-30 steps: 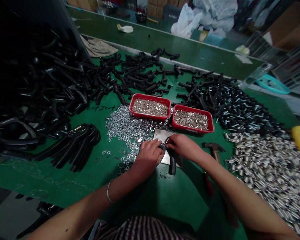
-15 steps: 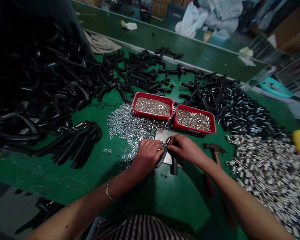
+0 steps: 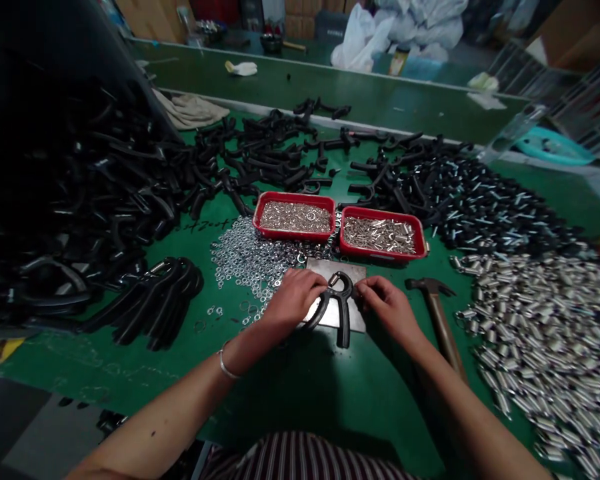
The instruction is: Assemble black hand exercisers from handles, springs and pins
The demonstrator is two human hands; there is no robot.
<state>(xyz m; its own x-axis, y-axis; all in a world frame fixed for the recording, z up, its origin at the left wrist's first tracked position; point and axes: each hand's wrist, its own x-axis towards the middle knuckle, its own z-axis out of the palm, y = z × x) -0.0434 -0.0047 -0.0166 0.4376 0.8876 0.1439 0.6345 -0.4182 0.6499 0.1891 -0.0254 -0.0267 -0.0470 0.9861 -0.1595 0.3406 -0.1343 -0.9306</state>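
A black clamp-like handle assembly [image 3: 345,313] lies on a flat metal plate [image 3: 357,270], its two legs pointing toward me. A small coil spring [image 3: 334,279] sits at its curved top. My left hand [image 3: 293,297] is at the left side of the assembly, fingers closed and fingertips against or very close to it; what they pinch is hidden. On the other side, my right hand [image 3: 387,303] has thumb and forefinger pinched together beside the assembly. Whatever is between them is too small to name.
Beyond the plate stand two red trays, one [image 3: 295,233] with tiny metal parts, another [image 3: 383,252] with pins. Washers or nuts [image 3: 245,257] are heaped left. A hammer [image 3: 440,320] and piled springs [image 3: 555,340] lie right. Black handles [image 3: 145,293] are stacked left.
My right hand has moved right, off the top of the assembly, which now lies more exposed on the plate. My left hand has shifted slightly left. The camera view has turned a little.
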